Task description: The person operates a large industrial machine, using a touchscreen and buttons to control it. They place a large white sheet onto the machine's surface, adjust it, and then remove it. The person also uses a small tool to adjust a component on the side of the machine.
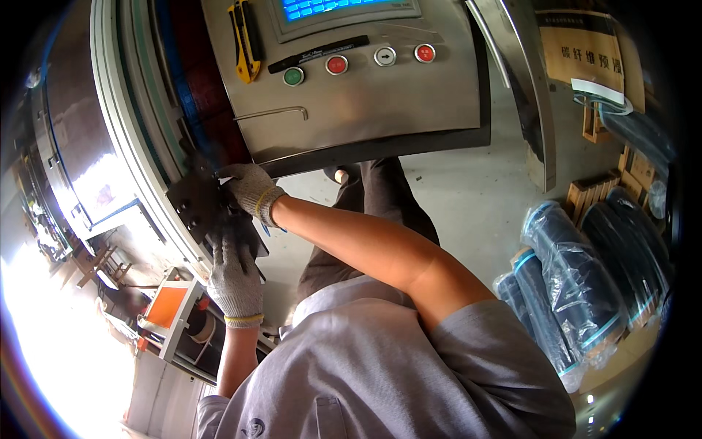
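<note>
Both of my hands wear grey knit gloves and are at a black metal bracket (191, 205) on the long pale machine rail (123, 124). My right hand (252, 192) reaches across my body from the right. Its fingers are bent and closed at the bracket's upper right side, with the tips partly hidden. My left hand (235, 282) comes from below, its fingers running up over the lower part of the bracket and gripping it. Dark shadow hides where its fingertips end.
A steel control panel (365, 110) stands ahead, with a lit screen (329, 9) and round buttons. On it lie a yellow utility knife (246, 44), a black marker (318, 54) and a hex key (274, 113). Plastic-wrapped rolls (567, 274) and a cardboard box (585, 51) are at right.
</note>
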### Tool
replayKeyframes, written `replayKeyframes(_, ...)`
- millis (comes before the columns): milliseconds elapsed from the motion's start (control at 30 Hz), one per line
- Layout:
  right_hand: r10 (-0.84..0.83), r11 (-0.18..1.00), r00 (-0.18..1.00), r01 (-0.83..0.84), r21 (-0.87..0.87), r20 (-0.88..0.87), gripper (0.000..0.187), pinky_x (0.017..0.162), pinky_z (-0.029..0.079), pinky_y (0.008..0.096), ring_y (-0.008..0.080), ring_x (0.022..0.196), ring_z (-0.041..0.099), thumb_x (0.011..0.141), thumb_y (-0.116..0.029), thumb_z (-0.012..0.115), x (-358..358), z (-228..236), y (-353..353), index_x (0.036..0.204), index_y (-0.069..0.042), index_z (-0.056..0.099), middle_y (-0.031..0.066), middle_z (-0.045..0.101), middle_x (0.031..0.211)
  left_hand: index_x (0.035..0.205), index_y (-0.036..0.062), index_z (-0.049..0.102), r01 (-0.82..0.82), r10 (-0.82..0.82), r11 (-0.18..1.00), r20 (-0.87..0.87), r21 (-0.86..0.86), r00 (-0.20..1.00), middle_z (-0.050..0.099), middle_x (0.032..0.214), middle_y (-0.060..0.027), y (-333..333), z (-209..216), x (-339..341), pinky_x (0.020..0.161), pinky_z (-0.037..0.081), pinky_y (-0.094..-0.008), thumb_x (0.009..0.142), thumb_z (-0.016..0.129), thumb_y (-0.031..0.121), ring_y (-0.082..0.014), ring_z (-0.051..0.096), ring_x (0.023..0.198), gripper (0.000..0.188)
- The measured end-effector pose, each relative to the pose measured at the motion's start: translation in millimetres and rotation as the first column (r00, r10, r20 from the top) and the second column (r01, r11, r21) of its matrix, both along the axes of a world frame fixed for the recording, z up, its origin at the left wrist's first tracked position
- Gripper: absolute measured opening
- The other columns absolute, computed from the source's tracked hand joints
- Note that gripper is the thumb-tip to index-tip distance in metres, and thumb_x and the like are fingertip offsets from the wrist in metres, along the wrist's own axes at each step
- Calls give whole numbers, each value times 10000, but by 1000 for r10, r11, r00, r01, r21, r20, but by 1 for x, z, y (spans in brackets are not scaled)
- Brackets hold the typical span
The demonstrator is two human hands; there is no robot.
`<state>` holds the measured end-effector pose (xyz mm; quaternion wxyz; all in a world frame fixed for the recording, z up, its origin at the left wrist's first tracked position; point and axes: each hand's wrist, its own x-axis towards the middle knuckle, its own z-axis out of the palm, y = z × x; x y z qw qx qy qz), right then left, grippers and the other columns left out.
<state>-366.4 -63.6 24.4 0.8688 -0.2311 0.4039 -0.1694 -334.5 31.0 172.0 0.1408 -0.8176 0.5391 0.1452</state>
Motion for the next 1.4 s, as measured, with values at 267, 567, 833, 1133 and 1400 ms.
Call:
replayKeyframes(267, 1, 1000, 1000, -1, -7, 10, 334, 645, 535, 307, 188, 699, 666, 843, -7, 532, -2, 2, 0, 1140, -23, 682, 136, 713, 828, 1280, 14, 587, -12, 6, 998, -108, -57, 994, 609, 1238, -243, 0, -3, 6, 832, 539, -445, 924, 557, 162, -405, 661, 986, 387)
replayKeyframes(567, 4, 1000, 1000, -5, 31, 24, 345, 657, 540, 307, 180, 711, 664, 855, -4, 526, 1, 0, 1, 1170, -11, 667, 146, 728, 891, 1259, 23, 607, -74, 62, 994, -132, -82, 989, 644, 1187, -212, 3, -3, 1, 841, 538, -423, 931, 569, 174, -384, 662, 995, 363)
replayKeyframes(833, -47, 994, 998, 43, -98, -42, 336, 556, 515, 352, 219, 582, 644, 856, 11, 533, 7, -7, 7, 1142, -53, 698, 160, 690, 718, 1261, 34, 606, -15, 10, 999, -93, -48, 996, 616, 1258, -208, 2, -3, 3, 851, 542, -418, 925, 577, 181, -383, 661, 1027, 368)
replayKeyframes(1133, -101, 995, 995, 101, 7, -16, 322, 508, 494, 345, 215, 532, 615, 854, 22, 524, 10, -5, 7, 1106, -52, 711, 162, 668, 682, 1222, 65, 639, 67, -67, 990, -1, -128, 998, 651, 1221, -130, -17, 9, 12, 869, 528, -423, 917, 577, 166, -336, 676, 982, 328)
replayKeyframes(1400, 99, 995, 995, -98, 4, -26, 366, 635, 521, 301, 162, 681, 640, 843, 13, 532, -9, 12, -10, 1178, -23, 676, 104, 695, 780, 1267, 103, 600, 467, -449, 883, 361, 41, 817, 586, 1324, -74, -105, -7, 43, 1080, 346, -474, 864, 620, 160, -299, 463, 1306, 407)
